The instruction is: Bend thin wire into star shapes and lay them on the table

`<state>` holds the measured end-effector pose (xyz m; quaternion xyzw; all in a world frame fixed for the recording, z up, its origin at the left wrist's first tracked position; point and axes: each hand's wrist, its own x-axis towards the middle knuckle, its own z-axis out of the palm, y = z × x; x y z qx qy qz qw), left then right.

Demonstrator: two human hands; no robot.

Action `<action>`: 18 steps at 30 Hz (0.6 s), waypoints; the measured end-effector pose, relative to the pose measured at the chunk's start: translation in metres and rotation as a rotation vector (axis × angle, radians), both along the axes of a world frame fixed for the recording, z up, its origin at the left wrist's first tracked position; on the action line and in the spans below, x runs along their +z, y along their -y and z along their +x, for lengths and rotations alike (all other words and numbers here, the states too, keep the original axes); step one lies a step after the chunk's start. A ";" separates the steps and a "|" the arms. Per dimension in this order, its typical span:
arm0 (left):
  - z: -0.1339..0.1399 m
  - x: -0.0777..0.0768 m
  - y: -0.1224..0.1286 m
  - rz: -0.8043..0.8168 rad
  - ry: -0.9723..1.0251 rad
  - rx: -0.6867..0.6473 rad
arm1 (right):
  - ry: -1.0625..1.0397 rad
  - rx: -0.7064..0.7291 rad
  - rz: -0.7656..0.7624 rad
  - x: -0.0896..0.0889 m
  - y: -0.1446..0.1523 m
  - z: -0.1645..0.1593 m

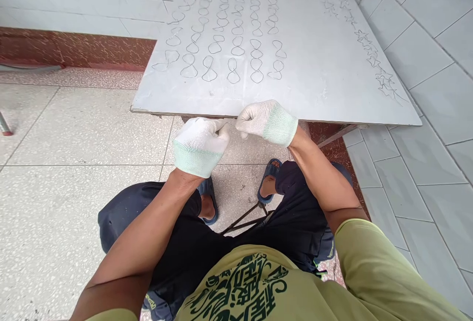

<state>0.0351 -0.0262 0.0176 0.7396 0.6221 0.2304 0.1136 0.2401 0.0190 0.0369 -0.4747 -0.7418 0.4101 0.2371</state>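
Note:
My left hand, in a white knitted glove with a pale green cuff, is closed in a pinch just off the front edge of a white tabletop. Right beside it, my right hand wears a matching glove and pinches too, close to that edge. The fingertips nearly meet; what they hold is too small to make out. On the tabletop lie rows of thin wire loops twisted into figure-eights. Along its right side sits a line of star-shaped wire pieces.
White tiled walls border the tabletop at the back and right. Below are a speckled floor, my feet in blue slippers, and a thin dark metal frame between my legs. A metal leg stands at far left.

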 end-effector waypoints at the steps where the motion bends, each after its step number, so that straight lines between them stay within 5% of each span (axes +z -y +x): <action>1: 0.002 -0.003 0.002 0.001 0.009 0.037 | 0.001 -0.001 -0.001 -0.001 -0.001 0.000; 10: 0.018 -0.021 0.011 -0.072 0.206 0.244 | 0.033 -0.020 0.029 -0.004 0.000 -0.008; 18: 0.023 -0.018 0.013 -0.065 0.366 0.245 | 0.091 -0.054 -0.003 0.010 0.005 -0.006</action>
